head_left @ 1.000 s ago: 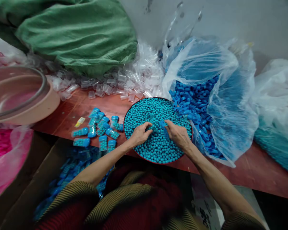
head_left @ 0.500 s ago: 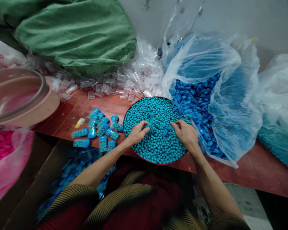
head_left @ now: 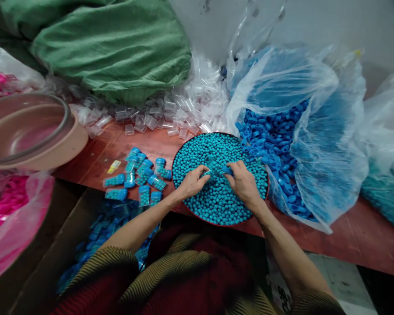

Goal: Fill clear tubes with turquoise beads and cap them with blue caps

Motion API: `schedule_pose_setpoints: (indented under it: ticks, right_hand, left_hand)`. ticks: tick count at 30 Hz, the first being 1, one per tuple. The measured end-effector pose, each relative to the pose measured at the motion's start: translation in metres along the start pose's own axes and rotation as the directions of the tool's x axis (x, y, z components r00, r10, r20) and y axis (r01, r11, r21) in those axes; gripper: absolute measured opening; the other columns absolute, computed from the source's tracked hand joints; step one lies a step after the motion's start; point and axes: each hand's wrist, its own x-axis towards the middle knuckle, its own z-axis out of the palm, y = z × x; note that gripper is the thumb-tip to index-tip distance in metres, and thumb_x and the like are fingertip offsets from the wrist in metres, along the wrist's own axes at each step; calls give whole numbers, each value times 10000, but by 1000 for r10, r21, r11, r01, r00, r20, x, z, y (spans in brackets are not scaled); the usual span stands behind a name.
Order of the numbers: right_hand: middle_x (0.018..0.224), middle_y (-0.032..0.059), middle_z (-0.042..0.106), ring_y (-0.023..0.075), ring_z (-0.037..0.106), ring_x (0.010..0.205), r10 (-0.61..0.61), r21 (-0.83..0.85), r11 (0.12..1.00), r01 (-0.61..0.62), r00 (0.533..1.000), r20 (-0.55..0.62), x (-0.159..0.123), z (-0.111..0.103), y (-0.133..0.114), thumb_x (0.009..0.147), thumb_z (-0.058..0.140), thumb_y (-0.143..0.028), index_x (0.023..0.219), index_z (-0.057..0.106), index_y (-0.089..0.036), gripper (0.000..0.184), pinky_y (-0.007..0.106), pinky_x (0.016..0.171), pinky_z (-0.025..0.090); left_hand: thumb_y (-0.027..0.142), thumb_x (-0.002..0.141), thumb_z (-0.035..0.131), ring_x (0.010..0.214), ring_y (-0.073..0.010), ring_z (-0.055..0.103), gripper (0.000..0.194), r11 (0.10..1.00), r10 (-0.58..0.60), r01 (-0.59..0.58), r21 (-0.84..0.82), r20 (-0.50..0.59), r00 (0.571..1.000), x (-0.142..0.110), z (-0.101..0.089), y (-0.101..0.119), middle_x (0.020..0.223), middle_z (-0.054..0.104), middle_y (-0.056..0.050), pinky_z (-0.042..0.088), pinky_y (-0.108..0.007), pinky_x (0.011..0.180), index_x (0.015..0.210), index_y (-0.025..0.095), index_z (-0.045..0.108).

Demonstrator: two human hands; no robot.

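My left hand [head_left: 193, 182] is closed on a small clear plastic container [head_left: 209, 172], mostly hidden by the fingers and blurred against the beads. Opposite it, my right hand [head_left: 244, 181] pinches a blue cap [head_left: 227, 169]; a gap separates the two. Both hands are over a round red-rimmed tray [head_left: 223, 225] full of turquoise beads [head_left: 221, 203]. To the left of the tray lie several small clear containers with blue caps [head_left: 144, 195], holding turquoise beads.
Clear containers [head_left: 184, 107] are heaped along the back beneath a green cloth bundle [head_left: 118, 48]. A plastic bag [head_left: 331, 144] spills blue caps [head_left: 269, 135] at the tray's right. Pink basins [head_left: 52, 148] stand left. Below the table edge, a box holds capped containers [head_left: 101, 232].
My right hand has moved left and lifted the blue cap off the beads, closer to my left hand. My left hand has shifted slightly right. The view has turned a little.
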Motion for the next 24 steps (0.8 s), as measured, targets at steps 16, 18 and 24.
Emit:
schedule_pose_setpoints:
  ticks: [16,18,24]
  right_hand:
    - [983,94,637,194,610,877,-29,514,855,65,997,-79,-5,8,-1,907,401,-256,1214,541,-166,349,341,803,503]
    - [980,76,655,192,617,873,0,574,818,40,998,-70,-6,8,-4,894,446,-274,1124,595,-190,287,342,803,501]
    - [848,54,661,186,611,801,-46,553,832,40,999,-3,-14,1,2,847,515,-276,948,668,-207,196,332,768,485]
  left_hand:
    - [321,789,507,539,-63,417,224,953,-58,93,-290,128,990,4,-1,6,688,474,48,338,-174,478,950,166,491]
    - [351,782,515,512,-62,453,260,936,-82,124,-330,140,987,3,0,6,698,474,50,350,-170,444,972,178,475]
    - [370,785,530,500,-50,496,267,921,-118,161,-354,139,983,0,-3,0,765,513,32,322,-139,385,962,181,465]
